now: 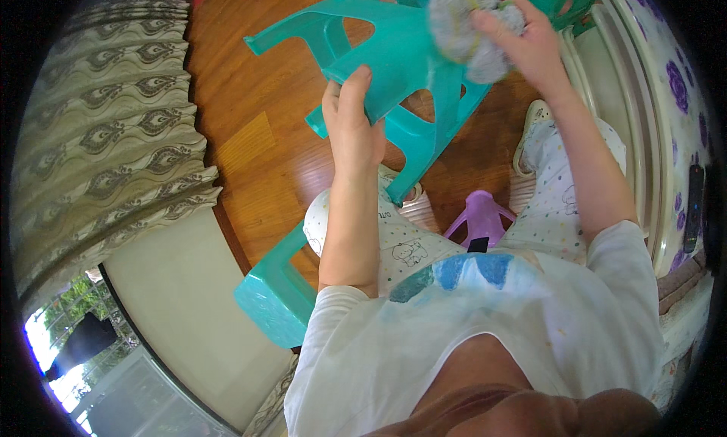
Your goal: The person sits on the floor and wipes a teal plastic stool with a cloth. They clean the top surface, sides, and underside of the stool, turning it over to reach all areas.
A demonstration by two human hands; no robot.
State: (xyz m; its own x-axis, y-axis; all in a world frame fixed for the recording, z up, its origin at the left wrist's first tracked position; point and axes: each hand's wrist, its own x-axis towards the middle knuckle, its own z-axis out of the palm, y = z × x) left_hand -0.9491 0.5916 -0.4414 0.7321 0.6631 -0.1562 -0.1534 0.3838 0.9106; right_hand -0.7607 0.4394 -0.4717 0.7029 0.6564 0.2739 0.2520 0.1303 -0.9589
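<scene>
A teal plastic stool [397, 73] is held tilted above the wood floor, its legs splayed outward. My left hand [355, 116] grips the stool by an edge, thumb on top and fingers tucked beneath. In my right hand [525, 45] is a crumpled grey cloth [468, 31] with yellowish stripes, resting against the upper right of the stool. The cloth looks slightly blurred. One stool leg reaches down beside my knee.
Another teal stool [278, 300] stands at lower left, and a purple plastic stool [483, 218] is between my legs. At right, a table with a purple-flowered cover [676, 90] carries a black remote control [694, 207]. Patterned curtains [113, 124] hang at left.
</scene>
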